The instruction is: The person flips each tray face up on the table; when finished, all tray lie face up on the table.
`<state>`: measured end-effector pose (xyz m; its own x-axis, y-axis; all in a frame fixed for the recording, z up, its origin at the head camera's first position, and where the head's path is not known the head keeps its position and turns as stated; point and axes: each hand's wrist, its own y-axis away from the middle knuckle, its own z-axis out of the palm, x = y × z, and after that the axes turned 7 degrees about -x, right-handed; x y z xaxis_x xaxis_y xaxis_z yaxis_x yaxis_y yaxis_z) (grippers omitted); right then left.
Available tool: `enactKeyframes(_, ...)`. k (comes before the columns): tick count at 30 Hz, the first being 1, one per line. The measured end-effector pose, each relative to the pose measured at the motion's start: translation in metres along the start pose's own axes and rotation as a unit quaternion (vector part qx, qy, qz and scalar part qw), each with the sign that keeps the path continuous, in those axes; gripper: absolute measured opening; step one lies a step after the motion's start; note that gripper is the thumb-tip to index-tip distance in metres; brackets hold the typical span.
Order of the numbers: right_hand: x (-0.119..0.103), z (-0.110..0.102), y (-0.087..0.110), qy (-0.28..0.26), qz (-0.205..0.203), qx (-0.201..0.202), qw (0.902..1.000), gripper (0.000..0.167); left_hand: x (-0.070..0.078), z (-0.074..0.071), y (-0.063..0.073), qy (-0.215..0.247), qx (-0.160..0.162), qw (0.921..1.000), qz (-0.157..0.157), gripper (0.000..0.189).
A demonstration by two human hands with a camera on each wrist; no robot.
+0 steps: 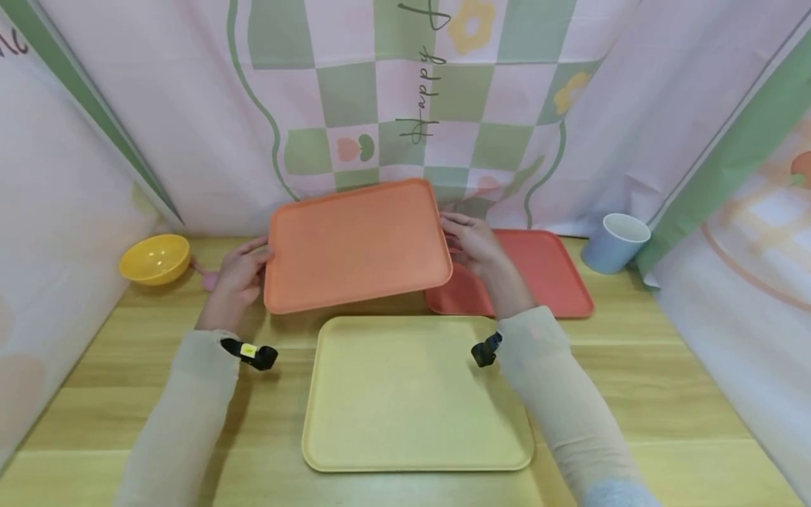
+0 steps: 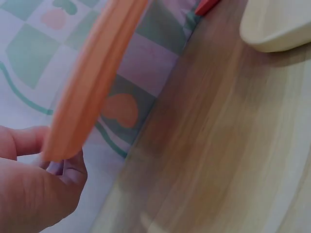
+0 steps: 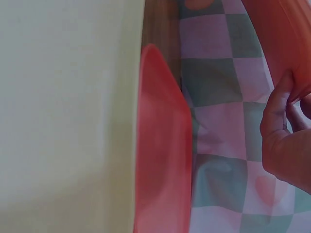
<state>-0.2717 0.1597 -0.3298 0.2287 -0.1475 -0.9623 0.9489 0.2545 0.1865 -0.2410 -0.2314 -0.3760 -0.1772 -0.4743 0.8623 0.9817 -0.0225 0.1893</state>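
Note:
Both hands hold an orange tray up off the table, tilted with its right end higher in the head view. My left hand grips its left edge; the left wrist view shows the thumb and fingers on either side of the tray's rim. At the opposite short edge, my right hand pinches the rim, as the right wrist view shows too. Below, a pale yellow tray lies flat on the table. A red tray rests behind it to the right, partly hidden by the right arm.
A glossy yellow bowl stands at the back left, with a small pink object beside it, partly hidden by the left hand. At the back right is a light blue cup. Patterned curtains border the wooden table.

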Motion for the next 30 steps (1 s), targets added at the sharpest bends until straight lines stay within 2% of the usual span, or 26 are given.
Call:
enactKeyframes(2,0.003,0.001,-0.002,0.005,0.008,0.000,1.0000,0.047,0.003,-0.001,0.000,-0.002,0.009,0.9999,-0.007,0.021)
enactKeyframes(8,0.011,0.002,-0.009,0.036,0.020,-0.009,0.9991,0.047,0.013,-0.004,-0.001,-0.010,0.028,0.9989,-0.035,0.054)
enactKeyframes(13,0.015,0.004,-0.012,0.059,0.023,-0.022,0.9977,0.046,0.015,-0.009,-0.002,-0.015,0.052,0.9976,-0.043,0.053)
enactKeyframes(19,0.020,0.009,-0.017,0.070,0.039,-0.029,0.9964,0.048,0.014,-0.017,-0.004,-0.010,0.059,0.9978,-0.029,0.039)
enactKeyframes(25,0.027,0.013,-0.022,0.074,0.055,-0.025,0.9954,0.049,0.012,-0.022,-0.005,-0.047,0.066,0.9963,-0.027,0.052)
enactKeyframes(30,0.032,0.017,-0.025,0.098,0.069,-0.030,0.9923,0.053,0.009,-0.029,-0.006,-0.049,0.048,0.9975,-0.019,0.054)
